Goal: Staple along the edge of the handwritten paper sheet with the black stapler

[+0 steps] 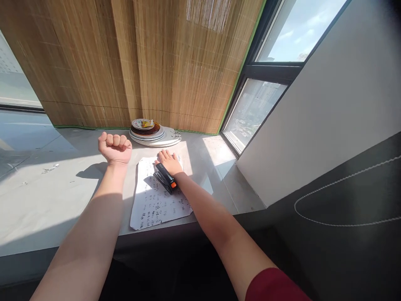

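My left hand (115, 147) is raised over the ledge in a closed fist, its curled fingers facing me and nothing showing in them. Flat on the upper part of the handwritten paper sheets (147, 209) lies my right hand (169, 162), fingers stretched out. A black stapler (165, 177) with an orange end rests on the paper, right against my right hand's wrist side. Handwriting covers the top sheet, and its lower edge is slightly torn. Part of the paper's top is hidden under my right hand.
Behind my hands a stack of plates (147, 136) stands on the tiled ledge (37, 200), with a small yellow packet (147, 123) on top. A bamboo blind (140, 62) hangs behind it. Windows, a white wall (313, 117) and a beaded cord (326, 224) are at right.
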### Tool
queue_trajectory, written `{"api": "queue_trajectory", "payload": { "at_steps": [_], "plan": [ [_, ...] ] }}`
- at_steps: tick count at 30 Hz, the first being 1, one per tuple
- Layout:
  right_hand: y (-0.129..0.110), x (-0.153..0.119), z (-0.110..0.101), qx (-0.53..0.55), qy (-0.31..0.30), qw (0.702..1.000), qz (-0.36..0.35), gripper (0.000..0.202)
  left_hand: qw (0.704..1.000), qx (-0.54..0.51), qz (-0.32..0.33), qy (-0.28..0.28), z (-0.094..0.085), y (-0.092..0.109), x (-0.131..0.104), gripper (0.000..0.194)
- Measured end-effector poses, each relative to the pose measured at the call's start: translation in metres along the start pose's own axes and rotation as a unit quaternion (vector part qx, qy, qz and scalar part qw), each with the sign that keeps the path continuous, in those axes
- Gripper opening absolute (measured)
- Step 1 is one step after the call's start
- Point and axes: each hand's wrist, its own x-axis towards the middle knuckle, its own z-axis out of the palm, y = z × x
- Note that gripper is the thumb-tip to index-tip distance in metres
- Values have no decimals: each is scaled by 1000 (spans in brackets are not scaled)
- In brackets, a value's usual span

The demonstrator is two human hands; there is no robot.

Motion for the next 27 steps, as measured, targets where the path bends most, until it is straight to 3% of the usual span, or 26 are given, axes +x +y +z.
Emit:
{"api": "queue_trajectory", "payload": {
  "at_steps": [3, 6, 12, 16, 19, 23, 27],
  "plan": [
    [-24, 12, 10, 18, 27, 999, -21, 63, 983, -169, 19, 65, -9, 9, 3, 60],
    [-31, 10, 10, 23, 37, 998, -36, 64, 966, -241, -1, 98, -9, 11, 2, 51],
    [-10, -9, -1, 22, 45, 998, -32, 69, 972, -214, -91, 44, 6, -1, -2, 51],
    [28, -25, -7, 11, 16, 1000, -6, 70, 973, -139, -179, -35, 27, -18, -6, 59],
    [61, -40, -12, 5, 5, 1000, 15, 69, 973, -46, -207, -94, 46, -34, -14, 64],
    [95, -49, -14, 26, 32, 999, 35, 68, 962, 136, -174, -161, 74, -52, -36, 58],
    [105, -46, -20, 81, 105, 991, 26, 65, 904, 316, -121, -262, 95, -60, -57, 52]
  ]
}}
